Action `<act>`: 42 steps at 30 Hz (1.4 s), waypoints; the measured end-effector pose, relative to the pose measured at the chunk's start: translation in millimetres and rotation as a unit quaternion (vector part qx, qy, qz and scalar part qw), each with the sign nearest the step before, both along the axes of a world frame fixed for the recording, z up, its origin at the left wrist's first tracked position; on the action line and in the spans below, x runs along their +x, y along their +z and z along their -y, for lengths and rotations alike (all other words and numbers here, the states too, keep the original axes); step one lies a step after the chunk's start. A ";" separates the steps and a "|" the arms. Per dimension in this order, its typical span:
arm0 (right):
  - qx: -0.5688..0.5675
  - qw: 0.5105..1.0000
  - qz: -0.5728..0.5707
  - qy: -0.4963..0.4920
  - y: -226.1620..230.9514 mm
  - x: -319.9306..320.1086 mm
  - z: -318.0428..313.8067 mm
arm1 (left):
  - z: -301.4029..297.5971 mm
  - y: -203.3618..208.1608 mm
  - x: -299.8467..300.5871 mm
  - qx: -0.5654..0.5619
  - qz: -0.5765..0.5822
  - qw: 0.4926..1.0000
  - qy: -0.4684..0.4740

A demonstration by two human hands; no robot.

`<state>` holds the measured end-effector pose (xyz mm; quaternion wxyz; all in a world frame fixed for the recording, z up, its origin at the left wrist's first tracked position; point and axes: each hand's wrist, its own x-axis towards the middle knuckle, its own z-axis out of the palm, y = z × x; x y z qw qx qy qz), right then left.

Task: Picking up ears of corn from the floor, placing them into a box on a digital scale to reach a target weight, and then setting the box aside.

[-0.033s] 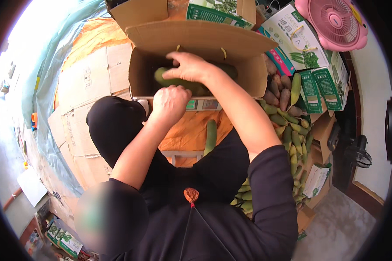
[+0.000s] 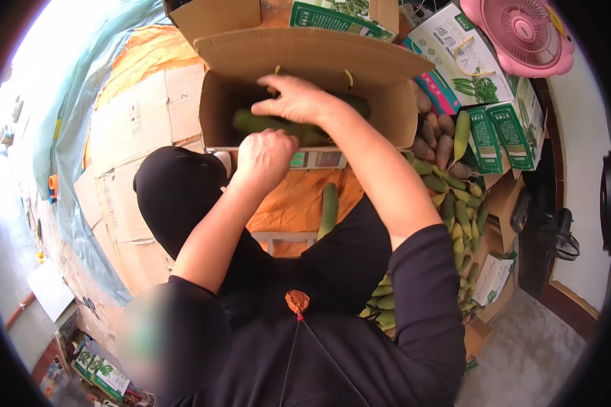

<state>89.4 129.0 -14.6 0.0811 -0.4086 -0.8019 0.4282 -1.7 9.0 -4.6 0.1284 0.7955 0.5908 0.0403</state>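
Observation:
A tall open cardboard box (image 2: pixel 309 154) stands in front of my knees, its far flap raised. My left hand (image 2: pixel 268 157) is closed over the near rim of this box. Inside lies a long green radish (image 2: pixel 248 122), partly covered by my right hand (image 2: pixel 295 100). That hand hovers just above it, thumb and fingers apart. Further dark green radishes (image 2: pixel 356 105) show dimly in the box. Another green radish (image 2: pixel 329 207) rests between my legs, below the box.
To the right lies a heap of green radishes (image 2: pixel 461 217), with reddish roots (image 2: pixel 428 132) behind it. Printed cartons (image 2: pixel 499 139) and a pink fan (image 2: pixel 523 30) stand at the far right. Flattened cardboard (image 2: pixel 132 122) covers the floor on the left.
My right hand's fingers have lifted and spread a little off the radish. The radish's end sits slightly further left. My left hand stays on the rim.

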 end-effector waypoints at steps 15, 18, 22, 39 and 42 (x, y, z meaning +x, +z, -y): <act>0.016 0.813 -0.092 -0.574 -18.9 350.8 160.2 | -0.3 -0.4 -0.9 -0.019 -0.034 0.999 0.025; -0.052 0.800 -0.001 -0.597 -92.2 388.8 242.3 | -1.2 7.5 1.3 -0.072 -0.053 0.995 0.047; 0.039 0.873 0.226 -0.430 -181.7 398.4 339.8 | 0.0 15.5 2.4 -0.058 -0.042 0.996 0.055; -0.257 0.812 0.094 -0.515 -240.4 313.2 391.2 | -4.8 -11.0 -3.6 -0.017 0.020 0.999 0.023; -0.264 0.813 0.056 -0.515 -254.1 310.9 384.5 | -3.5 -0.7 7.5 -0.029 0.002 0.999 0.043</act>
